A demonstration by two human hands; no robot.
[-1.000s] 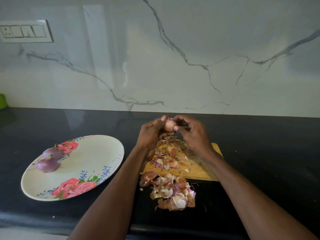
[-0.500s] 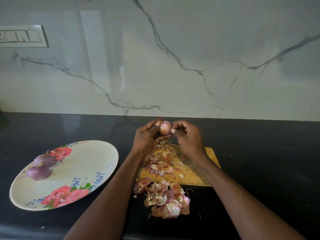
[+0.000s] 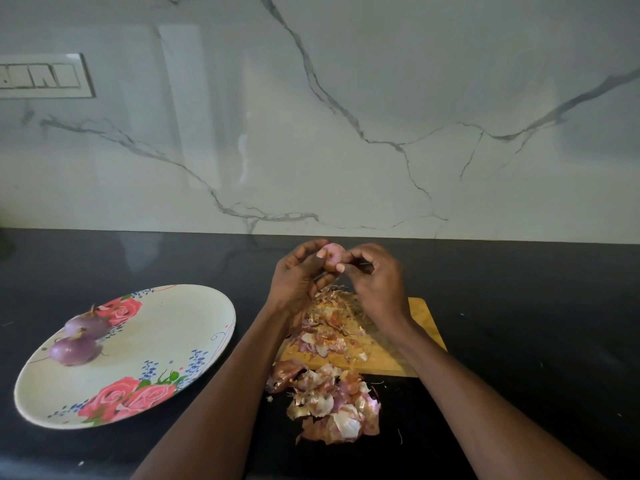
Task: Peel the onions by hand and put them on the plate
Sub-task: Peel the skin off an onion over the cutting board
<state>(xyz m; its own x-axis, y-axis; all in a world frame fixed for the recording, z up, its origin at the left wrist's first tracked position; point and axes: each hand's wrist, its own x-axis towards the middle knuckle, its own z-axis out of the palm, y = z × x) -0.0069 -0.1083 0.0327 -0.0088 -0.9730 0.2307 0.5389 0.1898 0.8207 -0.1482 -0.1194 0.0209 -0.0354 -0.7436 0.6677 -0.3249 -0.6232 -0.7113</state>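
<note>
Pink onion [image 3: 333, 253] turned slightly between left hand [image 3: 300, 276], right hand [image 3: 373, 279].

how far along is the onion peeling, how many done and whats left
Done: two peeled onions lie on the floral plate, and skins are piled by the cutting board. In hand: the left hand holds a third onion while the right hand picks at it. Left: finish it and plate it; no other unpeeled onions show.

One head-worn, wide-angle view looks forward and down over a dark counter [image 3: 519, 289]. It faces a marble wall [image 3: 346, 133] and sits close above both forearms.
</note>
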